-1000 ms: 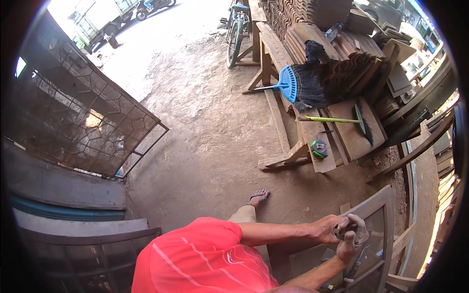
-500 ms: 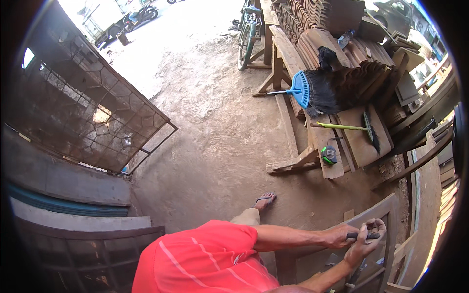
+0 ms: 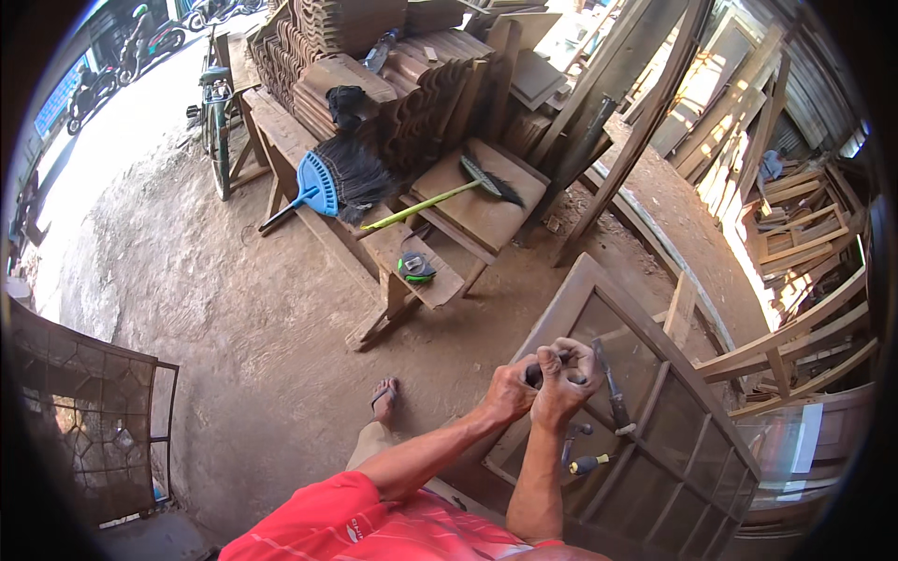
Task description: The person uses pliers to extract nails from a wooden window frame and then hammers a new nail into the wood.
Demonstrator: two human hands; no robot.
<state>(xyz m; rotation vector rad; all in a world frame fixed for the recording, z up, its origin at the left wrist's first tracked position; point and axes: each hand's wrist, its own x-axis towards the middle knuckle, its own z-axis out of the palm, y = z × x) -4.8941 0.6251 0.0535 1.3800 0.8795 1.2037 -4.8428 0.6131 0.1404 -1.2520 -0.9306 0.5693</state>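
Both of my hands are close together over a wooden frame with panes [image 3: 659,402]. My left hand [image 3: 511,389] is closed around a short, dark, stick-like thing [image 3: 533,376], mostly hidden by the fingers. Fingers curled, my right hand [image 3: 561,388] grips the same dark piece at its other end. Just right of the hands, a long tool with a dark shaft [image 3: 613,388] lies across the frame. Below them are a screwdriver with a yellow and black handle [image 3: 587,465] and a grey metal tool [image 3: 572,438] whose kind I cannot make out.
Ahead stands a wooden bench [image 3: 323,234] bearing a blue broom [image 3: 319,185], a green-handled brush [image 3: 440,201] and a tape measure [image 3: 415,267]. Stacked roof tiles [image 3: 412,70] rise behind. Timber pieces [image 3: 804,224] lie at right; a metal grille [image 3: 89,411] stands at left.
My view has swung to the right, so the bench sits further left and more of the paned frame shows. Both hands keep hold of the dark stick-like thing, now more covered by fingers.
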